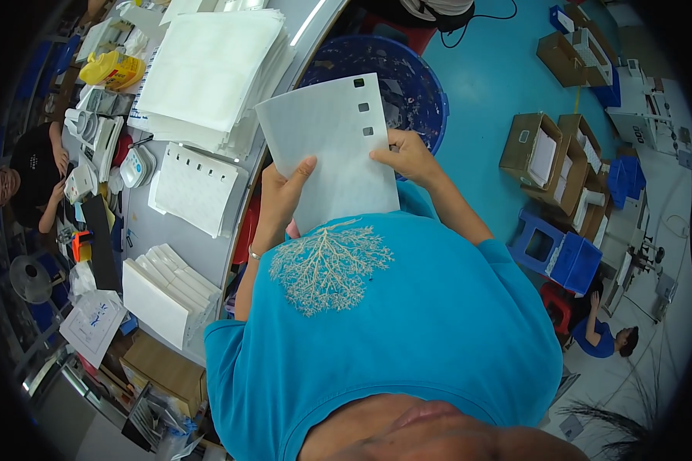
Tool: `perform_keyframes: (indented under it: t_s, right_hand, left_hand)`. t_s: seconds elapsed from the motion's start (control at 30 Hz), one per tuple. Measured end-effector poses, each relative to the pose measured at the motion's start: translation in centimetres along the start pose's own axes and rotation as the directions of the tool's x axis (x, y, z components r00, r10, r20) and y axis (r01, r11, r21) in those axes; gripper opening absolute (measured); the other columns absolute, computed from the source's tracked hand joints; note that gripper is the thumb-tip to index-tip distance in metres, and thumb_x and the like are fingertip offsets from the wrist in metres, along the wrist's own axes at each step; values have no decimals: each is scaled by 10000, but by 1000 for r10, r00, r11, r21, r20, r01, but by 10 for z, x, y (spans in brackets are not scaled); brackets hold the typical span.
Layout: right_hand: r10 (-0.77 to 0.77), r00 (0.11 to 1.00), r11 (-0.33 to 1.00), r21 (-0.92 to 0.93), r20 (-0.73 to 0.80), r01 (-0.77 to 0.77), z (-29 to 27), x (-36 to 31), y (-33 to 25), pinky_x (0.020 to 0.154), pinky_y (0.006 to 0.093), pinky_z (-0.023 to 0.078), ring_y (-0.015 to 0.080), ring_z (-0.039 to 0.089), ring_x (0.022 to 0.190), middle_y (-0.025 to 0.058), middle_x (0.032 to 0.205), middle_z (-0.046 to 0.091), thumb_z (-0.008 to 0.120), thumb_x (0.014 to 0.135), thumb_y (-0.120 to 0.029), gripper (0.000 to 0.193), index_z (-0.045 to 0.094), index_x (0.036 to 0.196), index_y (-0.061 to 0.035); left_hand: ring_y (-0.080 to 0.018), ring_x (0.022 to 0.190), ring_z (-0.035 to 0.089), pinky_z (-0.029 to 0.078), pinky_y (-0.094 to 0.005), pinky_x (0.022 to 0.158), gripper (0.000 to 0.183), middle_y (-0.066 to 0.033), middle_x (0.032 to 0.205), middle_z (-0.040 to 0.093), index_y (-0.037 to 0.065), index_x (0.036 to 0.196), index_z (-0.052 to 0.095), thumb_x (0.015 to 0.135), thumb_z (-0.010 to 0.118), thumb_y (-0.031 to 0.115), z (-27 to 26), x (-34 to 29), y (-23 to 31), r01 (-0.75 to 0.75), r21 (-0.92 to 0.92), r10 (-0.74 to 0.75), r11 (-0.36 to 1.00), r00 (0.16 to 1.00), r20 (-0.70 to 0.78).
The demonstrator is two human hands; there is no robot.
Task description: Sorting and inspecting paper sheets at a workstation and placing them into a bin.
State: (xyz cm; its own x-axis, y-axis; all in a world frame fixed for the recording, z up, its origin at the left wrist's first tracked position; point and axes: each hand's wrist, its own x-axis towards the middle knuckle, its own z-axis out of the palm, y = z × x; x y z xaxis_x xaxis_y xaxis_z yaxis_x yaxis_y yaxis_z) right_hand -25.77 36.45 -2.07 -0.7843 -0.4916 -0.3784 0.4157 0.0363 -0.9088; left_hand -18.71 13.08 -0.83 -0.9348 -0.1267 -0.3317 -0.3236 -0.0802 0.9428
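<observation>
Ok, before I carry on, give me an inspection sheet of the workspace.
Surface: grey table bearing a large white stack and punched sheets.
Job's things: white sheet, three square holes visible.
Clutter: yellow bottle among crowded items, upper left.
Hands: left hand grips the sheet's left side; right hand its right edge, below the holes.
Cables: black cable near the top, over blue floor.
Surroundings: blue bin behind the sheet; cardboard boxes right; co-workers both sides.

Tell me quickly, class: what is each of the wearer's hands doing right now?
Left hand: closed, holding the white sheet by its left side.
Right hand: closed, holding the same sheet by its right side.
</observation>
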Motion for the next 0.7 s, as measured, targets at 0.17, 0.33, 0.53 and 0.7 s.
perform_keyframes:
  t_s: [0.17,0.33,0.53,0.7]
  right_hand:
    - [-195,968,957,-246,-157,153,7,5,17,613,254,503,125,630,714,102,838,676,666,794,-151,256,674,973,33]
    - [194,979,978,-83,58,-189,-17,-3,-7,540,230,479,108,615,677,65,816,664,671,839,-271,316,671,1012,-7]
    - [204,976,893,422,-77,-154,4,-7,3,572,233,516,112,644,711,82,897,669,625,872,-262,345,624,1096,0]
    - [133,991,837,538,-17,-103,-1,-3,30,722,274,545,115,650,807,82,954,674,639,870,-179,288,623,1103,-11]
  left_hand:
    - [-154,835,613,480,-289,725,376,-117,929,668,-40,1045,633,865,678,287,4,-3,9,-70,137,71,988,997,-1]
    - [-196,905,615,484,-302,768,450,-161,973,657,-62,1081,611,826,721,294,-4,-8,11,121,-61,-118,991,991,58]
    - [-232,954,616,491,-342,806,498,-205,1024,643,-74,1119,585,800,745,273,1,-23,-16,242,-99,-224,965,961,164]
    - [-208,876,633,496,-326,754,438,-174,994,657,-65,1090,607,807,737,244,3,-26,-12,191,-127,-180,973,979,91]
